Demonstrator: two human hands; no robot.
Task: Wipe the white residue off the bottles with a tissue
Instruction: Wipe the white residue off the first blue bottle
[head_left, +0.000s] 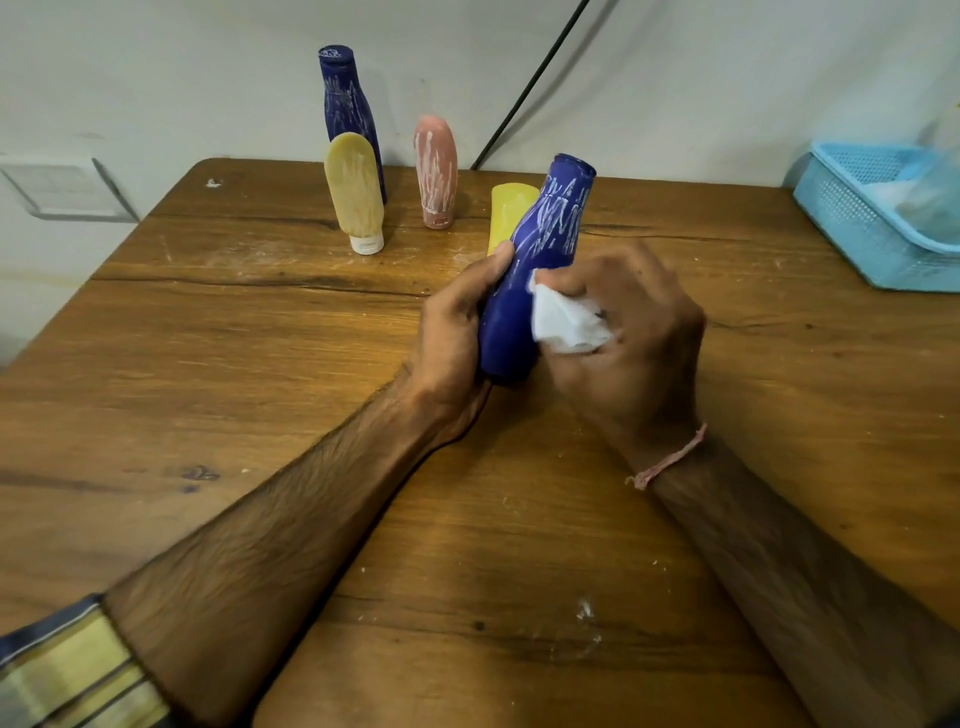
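Note:
My left hand (453, 332) grips a blue bottle (540, 244) tilted over the table's middle. White streaks cover its upper half; its lower half looks plain blue. My right hand (628, 332) presses a crumpled white tissue (563, 322) against the bottle's right side. Behind the held bottle a yellow bottle (508, 210) is partly hidden. At the back stand a tall blue bottle (345, 104), a pale yellow tube (355, 187) on a white cap, and a pink bottle (436, 171), all streaked white.
The wooden table (260, 364) carries white flecks near its front. A light blue plastic basket (878, 218) with a bag inside sits at the right edge. A black cable (535, 85) runs down the white wall behind.

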